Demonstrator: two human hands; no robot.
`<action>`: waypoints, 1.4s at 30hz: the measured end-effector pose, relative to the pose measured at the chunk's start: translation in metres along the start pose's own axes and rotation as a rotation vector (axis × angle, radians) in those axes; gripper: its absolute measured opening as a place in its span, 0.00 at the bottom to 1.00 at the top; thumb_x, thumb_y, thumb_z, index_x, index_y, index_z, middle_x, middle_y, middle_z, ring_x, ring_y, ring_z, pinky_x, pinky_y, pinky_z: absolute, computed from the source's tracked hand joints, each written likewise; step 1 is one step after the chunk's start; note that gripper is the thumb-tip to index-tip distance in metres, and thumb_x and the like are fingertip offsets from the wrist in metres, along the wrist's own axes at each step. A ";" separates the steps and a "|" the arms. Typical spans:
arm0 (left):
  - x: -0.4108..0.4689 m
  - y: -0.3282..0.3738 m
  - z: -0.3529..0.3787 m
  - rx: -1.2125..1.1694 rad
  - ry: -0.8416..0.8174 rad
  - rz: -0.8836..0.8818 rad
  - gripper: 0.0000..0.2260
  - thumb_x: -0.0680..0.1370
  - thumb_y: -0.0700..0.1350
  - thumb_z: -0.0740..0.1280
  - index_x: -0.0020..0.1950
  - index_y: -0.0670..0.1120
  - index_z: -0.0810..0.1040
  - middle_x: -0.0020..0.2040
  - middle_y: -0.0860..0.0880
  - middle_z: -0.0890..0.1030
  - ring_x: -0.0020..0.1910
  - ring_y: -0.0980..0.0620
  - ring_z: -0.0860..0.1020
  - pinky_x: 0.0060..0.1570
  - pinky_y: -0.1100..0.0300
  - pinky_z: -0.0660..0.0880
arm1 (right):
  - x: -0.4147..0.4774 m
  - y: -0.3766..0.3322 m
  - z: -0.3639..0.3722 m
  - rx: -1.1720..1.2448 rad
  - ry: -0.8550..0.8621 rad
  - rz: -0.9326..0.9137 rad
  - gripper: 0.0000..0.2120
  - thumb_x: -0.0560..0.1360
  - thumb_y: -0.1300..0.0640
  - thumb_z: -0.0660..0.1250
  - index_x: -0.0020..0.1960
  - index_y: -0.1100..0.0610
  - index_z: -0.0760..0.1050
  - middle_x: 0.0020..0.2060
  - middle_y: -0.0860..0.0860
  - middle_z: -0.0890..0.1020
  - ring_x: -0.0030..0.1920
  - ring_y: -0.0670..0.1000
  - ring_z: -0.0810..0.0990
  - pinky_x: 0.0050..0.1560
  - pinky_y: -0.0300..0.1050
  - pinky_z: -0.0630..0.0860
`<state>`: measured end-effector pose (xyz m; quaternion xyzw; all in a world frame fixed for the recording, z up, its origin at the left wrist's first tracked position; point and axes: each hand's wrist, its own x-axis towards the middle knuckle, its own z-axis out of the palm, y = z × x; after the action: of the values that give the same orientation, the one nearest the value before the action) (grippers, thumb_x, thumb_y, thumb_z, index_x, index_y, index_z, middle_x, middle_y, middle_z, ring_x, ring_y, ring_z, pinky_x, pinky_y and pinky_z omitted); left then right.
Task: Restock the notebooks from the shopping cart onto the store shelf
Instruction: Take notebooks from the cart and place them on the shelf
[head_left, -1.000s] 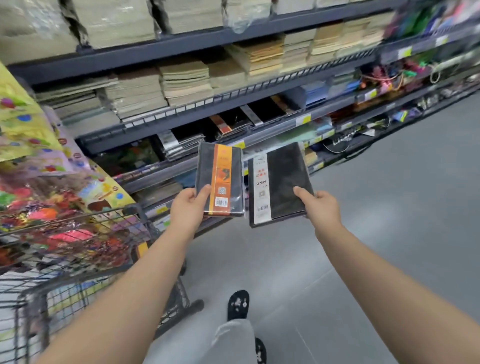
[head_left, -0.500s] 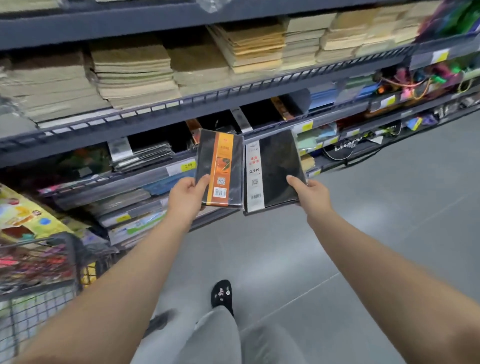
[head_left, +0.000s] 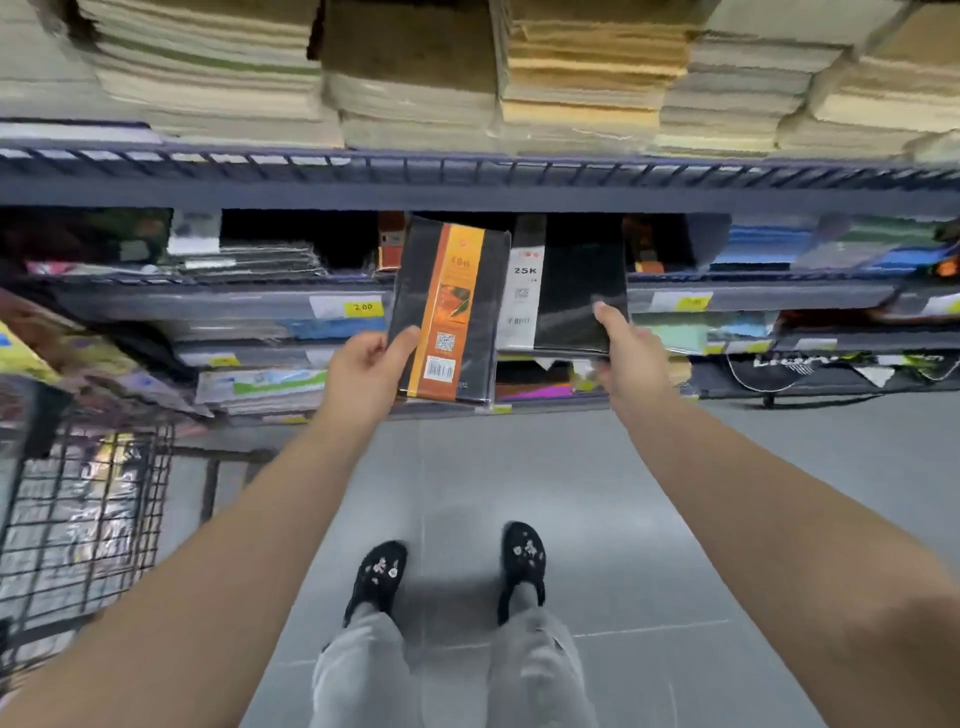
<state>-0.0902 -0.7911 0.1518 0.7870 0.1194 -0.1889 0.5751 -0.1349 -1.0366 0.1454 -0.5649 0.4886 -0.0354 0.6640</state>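
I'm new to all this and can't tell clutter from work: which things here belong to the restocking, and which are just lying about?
Part of the job:
orange-striped notebook
black notebook with white band
shopping cart
store shelf

Just lying about:
tan paper stacks above
blue pads at right
yellow price tag

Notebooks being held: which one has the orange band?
The orange-banded notebook is gripped by the left hand; the right hand grips the white-banded notebook, marked 25K.
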 end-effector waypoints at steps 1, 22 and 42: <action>0.000 -0.002 0.008 -0.028 0.025 -0.014 0.15 0.77 0.54 0.66 0.43 0.42 0.77 0.39 0.44 0.81 0.36 0.50 0.77 0.40 0.57 0.74 | 0.012 -0.006 0.002 0.015 -0.014 0.007 0.15 0.69 0.46 0.72 0.45 0.57 0.75 0.43 0.50 0.81 0.42 0.49 0.80 0.41 0.38 0.77; -0.008 -0.022 0.064 -0.107 0.173 -0.089 0.12 0.78 0.52 0.65 0.47 0.43 0.76 0.38 0.50 0.82 0.30 0.60 0.79 0.28 0.68 0.74 | 0.058 0.014 0.026 0.264 -0.382 0.134 0.06 0.77 0.54 0.67 0.50 0.57 0.76 0.46 0.51 0.84 0.46 0.46 0.83 0.48 0.37 0.80; -0.036 -0.003 0.125 -0.103 -0.007 0.006 0.13 0.80 0.53 0.63 0.44 0.45 0.76 0.38 0.51 0.83 0.31 0.62 0.81 0.28 0.69 0.75 | 0.027 0.018 -0.038 -0.196 -0.460 0.026 0.21 0.75 0.35 0.60 0.52 0.51 0.79 0.46 0.51 0.85 0.49 0.51 0.83 0.51 0.47 0.78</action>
<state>-0.1434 -0.9082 0.1315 0.7561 0.1246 -0.1837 0.6157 -0.1561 -1.0736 0.1196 -0.6133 0.3332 0.1501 0.7002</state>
